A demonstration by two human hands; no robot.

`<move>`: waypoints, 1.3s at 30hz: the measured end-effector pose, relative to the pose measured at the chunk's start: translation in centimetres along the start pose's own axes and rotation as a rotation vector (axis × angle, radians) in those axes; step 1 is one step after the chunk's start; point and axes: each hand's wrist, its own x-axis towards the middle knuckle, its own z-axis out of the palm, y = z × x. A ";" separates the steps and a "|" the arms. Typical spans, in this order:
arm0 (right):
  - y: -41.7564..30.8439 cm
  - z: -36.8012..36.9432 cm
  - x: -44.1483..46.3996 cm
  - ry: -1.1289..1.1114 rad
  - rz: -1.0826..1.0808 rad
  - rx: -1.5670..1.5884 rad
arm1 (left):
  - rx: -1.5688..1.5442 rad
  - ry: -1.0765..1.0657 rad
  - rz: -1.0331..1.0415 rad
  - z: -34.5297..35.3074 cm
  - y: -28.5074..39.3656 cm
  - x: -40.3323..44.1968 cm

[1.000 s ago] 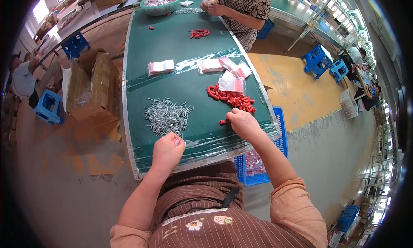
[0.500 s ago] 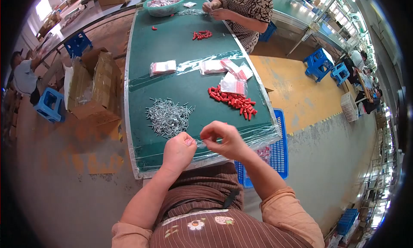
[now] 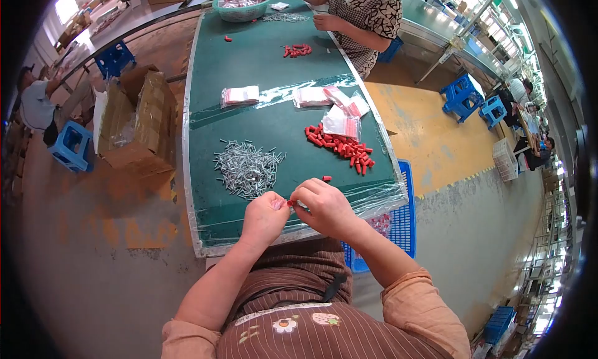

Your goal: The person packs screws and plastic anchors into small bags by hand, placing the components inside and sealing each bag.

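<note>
My left hand and my right hand meet at the near edge of the green table. A small red cap shows between their fingertips, pinched by my right hand. My left hand is closed; what it holds is too small to make out. Just beyond my left hand lies a pile of silver screws. A heap of red caps sits beyond my right hand, with one loose red cap nearer. Clear bags partly cover that heap.
More bag stacks lie mid-table. Across the table a person stands near a green basin. A blue crate is at the right edge below the table, a cardboard box at the left.
My right hand has come from the red heap to my left hand, and their fingertips now meet around a red cap. The person across has moved one hand toward the basin.
</note>
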 end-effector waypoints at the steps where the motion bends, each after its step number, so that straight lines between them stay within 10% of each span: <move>1: -0.1 -0.1 0.1 -0.012 -0.003 -0.023 | 0.006 0.006 0.007 0.0 0.0 0.0; 13: 0.0 -0.1 -0.3 -0.071 -0.094 -0.100 | 0.038 0.023 0.065 -0.4 0.6 0.0; 21: 0.6 -0.5 -1.1 -0.036 0.101 0.200 | -0.257 -0.270 0.066 -1.6 0.5 -0.4; 39: 0.8 -0.4 -2.6 0.083 0.419 0.547 | -0.476 -0.189 -0.061 -0.8 -0.6 -1.0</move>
